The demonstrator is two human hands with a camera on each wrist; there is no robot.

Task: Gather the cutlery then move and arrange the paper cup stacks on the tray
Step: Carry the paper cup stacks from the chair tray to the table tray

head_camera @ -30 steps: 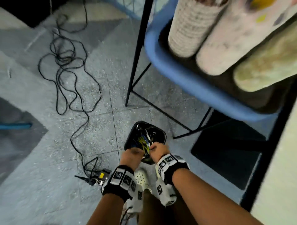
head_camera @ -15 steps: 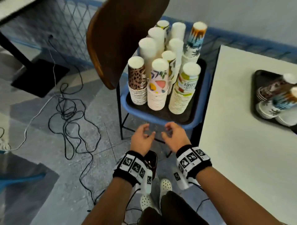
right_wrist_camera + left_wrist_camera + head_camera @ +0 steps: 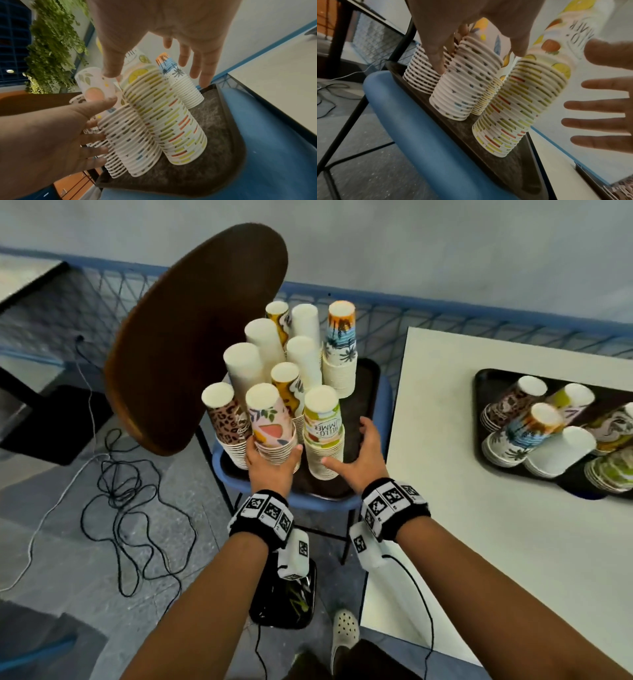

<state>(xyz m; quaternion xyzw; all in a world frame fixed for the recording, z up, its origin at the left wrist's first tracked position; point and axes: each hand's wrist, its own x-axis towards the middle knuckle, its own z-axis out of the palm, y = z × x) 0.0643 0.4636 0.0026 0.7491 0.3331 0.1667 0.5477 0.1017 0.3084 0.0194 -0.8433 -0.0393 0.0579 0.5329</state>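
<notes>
Upright stacks of upturned paper cups (image 3: 310, 356) crowd a dark tray (image 3: 368, 392) on a blue chair seat (image 3: 337, 503) (front row: leopard, pink floral, citrus). On the tray's front edge, the pink floral stack (image 3: 272, 422) stands beside the citrus stack (image 3: 323, 433).

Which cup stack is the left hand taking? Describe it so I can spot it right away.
Find the blue chair beside the white table; a dark tray of upside-down cup stacks sits on its seat. In the front row, the left hand holds the middle stack. It is pink with leaves, between a leopard-print stack and a lemon-print stack.
</notes>
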